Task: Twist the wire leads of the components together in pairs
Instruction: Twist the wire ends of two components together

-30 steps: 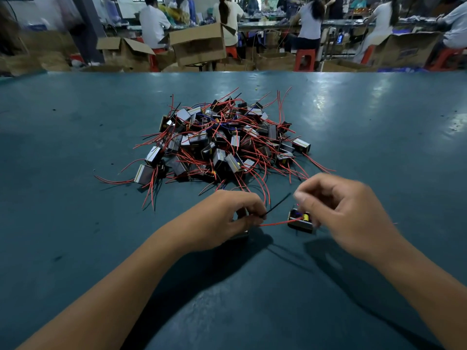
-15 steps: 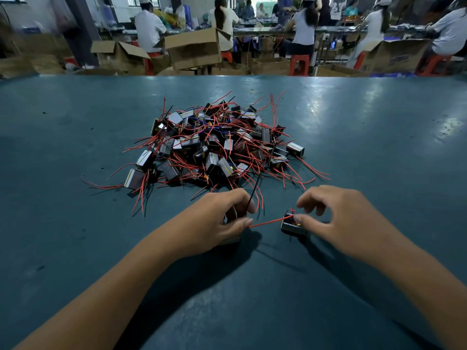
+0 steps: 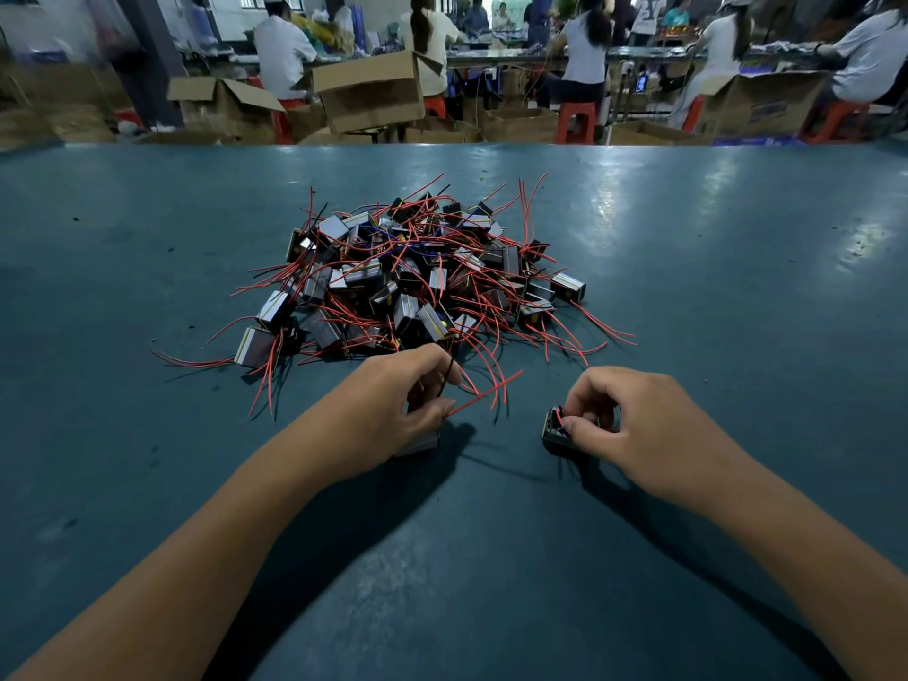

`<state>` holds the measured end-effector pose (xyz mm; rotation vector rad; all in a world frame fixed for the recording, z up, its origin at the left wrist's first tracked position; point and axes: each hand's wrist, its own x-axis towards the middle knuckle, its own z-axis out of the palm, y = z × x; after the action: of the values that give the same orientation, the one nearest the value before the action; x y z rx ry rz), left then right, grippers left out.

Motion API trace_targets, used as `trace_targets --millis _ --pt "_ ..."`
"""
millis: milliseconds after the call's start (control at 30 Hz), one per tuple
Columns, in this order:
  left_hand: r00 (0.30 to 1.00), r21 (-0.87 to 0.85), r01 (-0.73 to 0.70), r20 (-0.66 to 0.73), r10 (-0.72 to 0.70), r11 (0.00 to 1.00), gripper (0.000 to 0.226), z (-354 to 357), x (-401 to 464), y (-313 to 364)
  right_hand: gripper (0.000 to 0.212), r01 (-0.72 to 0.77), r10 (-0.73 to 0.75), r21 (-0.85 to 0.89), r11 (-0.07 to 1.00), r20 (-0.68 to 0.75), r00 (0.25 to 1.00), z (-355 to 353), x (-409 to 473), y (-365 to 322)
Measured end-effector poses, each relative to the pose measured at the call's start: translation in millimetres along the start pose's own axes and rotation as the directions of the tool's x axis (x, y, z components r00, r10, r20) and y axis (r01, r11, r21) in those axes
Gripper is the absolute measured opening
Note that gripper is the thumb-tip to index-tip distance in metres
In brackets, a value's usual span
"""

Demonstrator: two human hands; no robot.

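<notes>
Just below frame centre, the left hand [image 3: 393, 410] pinches a red lead [image 3: 484, 393] over one component [image 3: 422, 442]; the right hand [image 3: 634, 425] grips another [image 3: 555, 432]. Bring both leads side by side, then roll evenly. The pile [image 3: 417, 282] waits above.
</notes>
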<state>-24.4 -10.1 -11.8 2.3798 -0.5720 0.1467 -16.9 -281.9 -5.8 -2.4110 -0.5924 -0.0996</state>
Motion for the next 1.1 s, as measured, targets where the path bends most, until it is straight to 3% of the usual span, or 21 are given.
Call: trace_targets --millis 100,200,333,433,500,567,700,867,1100 --pt "0.999 0.028 0.015 -0.053 -0.013 1.0 0.02 -4 0 -3 0.016 0.0 -0.001 0.021 1.0 0.028 1.0 -5 -2 -1" --pt "0.981 0.037 -0.014 -0.194 0.021 0.999 0.024 -5 -1 1 0.017 0.048 -0.048 0.005 0.999 0.046 0.998 -7 -4 -4" --pt "0.877 0.156 -0.217 -0.402 0.263 0.964 0.007 -3 -6 28 0.02 0.099 -0.102 0.043 0.994 0.074 0.992 -8 -5 -9" --pt "0.881 0.135 -0.344 -0.296 0.369 0.929 0.019 10 -13 49 0.02 0.142 -0.155 0.122 0.982 0.099 0.983 -11 -7 -14" --pt "0.913 0.185 -0.332 -0.183 0.364 0.925 0.038 19 -14 56 0.013 0.17 -0.192 0.169 0.971 0.126 0.973 -12 -7 -17" --pt "0.927 0.236 -0.3 -0.157 0.342 0.924 0.044 23 -14 59 0.006 0.174 -0.212 0.227 0.958 0.155 0.965 -14 -8 -20" --pt "0.926 0.17 -0.302 -0.181 0.331 0.938 0.024 24 -13 60 0.005 0.192 -0.26 0.331 0.924 0.175 0.95 -19 -11 -23" --pt "0.959 -0.088 -0.266 -0.122 0.255 0.96 0.012 23 -12 65 0.004 0.239 -0.292 0.311 0.92 0.134 0.947 -22 -12 -24" --pt "0.974 -0.153 -0.199 -0.136 0.178 0.968 0.009 30 -15 69 0.006 0.273 -0.319 0.289 0.917 0.123 0.94 -21 -14 -23"
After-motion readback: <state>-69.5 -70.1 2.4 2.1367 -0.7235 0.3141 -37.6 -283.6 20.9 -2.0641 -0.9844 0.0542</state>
